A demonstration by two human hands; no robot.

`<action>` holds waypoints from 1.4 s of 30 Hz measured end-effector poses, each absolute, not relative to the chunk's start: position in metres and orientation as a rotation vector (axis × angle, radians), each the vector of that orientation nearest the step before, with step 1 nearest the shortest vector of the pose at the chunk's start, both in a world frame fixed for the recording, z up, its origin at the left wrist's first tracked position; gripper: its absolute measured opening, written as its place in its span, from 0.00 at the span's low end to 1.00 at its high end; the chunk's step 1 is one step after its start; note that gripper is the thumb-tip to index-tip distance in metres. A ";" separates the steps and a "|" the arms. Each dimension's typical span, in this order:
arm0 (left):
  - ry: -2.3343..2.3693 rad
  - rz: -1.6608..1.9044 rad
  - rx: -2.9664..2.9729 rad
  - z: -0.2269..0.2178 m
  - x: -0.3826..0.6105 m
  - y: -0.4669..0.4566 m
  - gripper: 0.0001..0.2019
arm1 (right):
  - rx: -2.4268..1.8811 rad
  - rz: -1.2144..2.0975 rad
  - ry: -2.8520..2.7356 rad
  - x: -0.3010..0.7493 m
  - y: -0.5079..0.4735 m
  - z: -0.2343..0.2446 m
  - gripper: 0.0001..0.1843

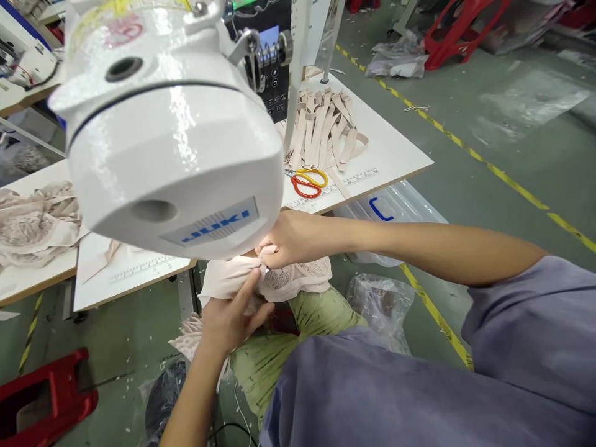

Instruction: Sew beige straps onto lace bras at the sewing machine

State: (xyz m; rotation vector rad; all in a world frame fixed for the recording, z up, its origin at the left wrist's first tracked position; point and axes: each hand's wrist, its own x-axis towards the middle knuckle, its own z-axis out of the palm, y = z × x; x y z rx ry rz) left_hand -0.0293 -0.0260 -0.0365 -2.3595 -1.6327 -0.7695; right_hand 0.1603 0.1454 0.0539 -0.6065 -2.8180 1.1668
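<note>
A beige lace bra hangs beneath the white sewing machine head, draping toward the lap. My right hand is closed on a folded bit of its fabric close under the machine, fingers curled in. On the near side, my left hand has its index finger laid over the smooth beige cloth, with the thumb apart. Its other fingers are hidden, seemingly under the fabric. The machine head blocks the sight of the needle area.
Beige strips lie piled on the white table, near red-and-yellow-handled scissors. More lace pieces are heaped at left. Below the table's right edge is a clear plastic bin. A red stool stands lower left.
</note>
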 end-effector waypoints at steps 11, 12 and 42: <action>-1.572 -0.650 -2.440 -0.040 -0.036 -0.005 0.36 | -0.524 1.070 -2.666 0.168 0.144 0.028 0.06; -1.611 -0.672 -2.447 -0.037 -0.032 -0.006 0.35 | -0.499 1.005 -2.592 0.171 0.142 0.020 0.08; -1.901 -0.672 -2.495 -0.005 -0.006 -0.013 0.28 | -0.223 0.368 -2.292 0.185 0.134 -0.024 0.11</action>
